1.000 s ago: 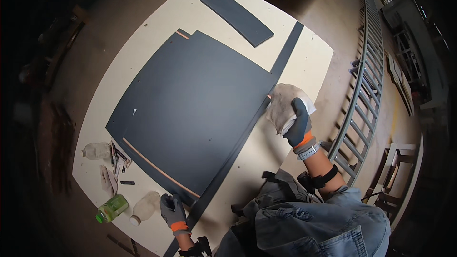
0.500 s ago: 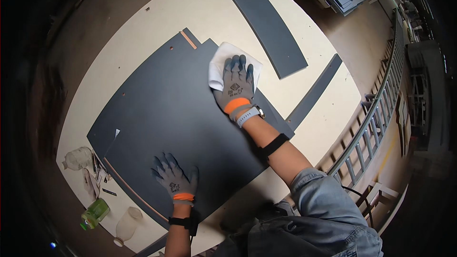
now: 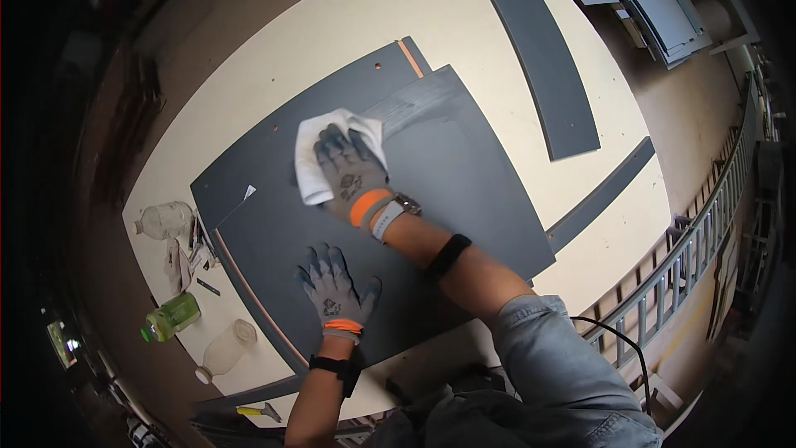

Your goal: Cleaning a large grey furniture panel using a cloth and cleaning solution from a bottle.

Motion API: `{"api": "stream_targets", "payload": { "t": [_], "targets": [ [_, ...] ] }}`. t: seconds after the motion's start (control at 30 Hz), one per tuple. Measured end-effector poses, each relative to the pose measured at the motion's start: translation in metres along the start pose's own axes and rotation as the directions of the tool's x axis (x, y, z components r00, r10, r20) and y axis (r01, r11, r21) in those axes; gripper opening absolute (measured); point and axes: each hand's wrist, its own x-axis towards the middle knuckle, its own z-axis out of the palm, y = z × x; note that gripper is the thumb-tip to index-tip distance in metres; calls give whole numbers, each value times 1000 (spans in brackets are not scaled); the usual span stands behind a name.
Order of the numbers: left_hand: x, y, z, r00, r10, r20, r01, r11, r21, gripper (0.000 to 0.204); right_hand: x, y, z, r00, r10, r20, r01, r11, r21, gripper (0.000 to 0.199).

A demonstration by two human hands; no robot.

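A large dark grey panel (image 3: 464, 191) lies flat on a pale workbench (image 3: 332, 33). My right hand (image 3: 352, 172), in a grey glove with an orange cuff, presses a white cloth (image 3: 319, 158) onto the panel's left part. A damp streak (image 3: 423, 104) runs up and right from the cloth. My left hand (image 3: 336, 290), gloved the same way, rests flat with fingers spread on the panel's near edge, holding nothing.
A curved dark strip (image 3: 543, 66) and a long thin dark strip (image 3: 601, 195) lie on the bench to the right. At the left edge stand a clear bottle (image 3: 162, 217), a green bottle (image 3: 172, 317) and a pale bottle (image 3: 222, 350). A metal ladder-like rack (image 3: 696, 241) stands on the right.
My right hand slid the cloth leftward across the panel, leaving a streak. My left hand moved right along the near edge and still lies flat.
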Motion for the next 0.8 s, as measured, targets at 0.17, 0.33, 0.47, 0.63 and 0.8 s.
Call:
{"api": "stream_targets", "payload": {
  "t": [0.17,0.33,0.47,0.63,0.8],
  "targets": [
    [1,3,3,999,43,31,-44,999,29,82,-27,135,-33,859,412,-304,-474,865,-165,64],
    [-2,-10,6,988,8,157,-11,1000,22,80,-4,29,-13,972,181,-151,-199,973,-114,64],
    [-1,-13,9,998,17,59,-17,1000,-14,76,14,-69,6,990,-140,4,139,987,76,57],
    [10,0,4,983,73,167,-41,981,-190,66,-35,-63,3,952,-90,292,-228,425,876,58],
    [-10,1,14,959,119,-256,-131,991,-32,64,-188,25,-72,956,119,270,-91,-751,654,55]
  ]
}}
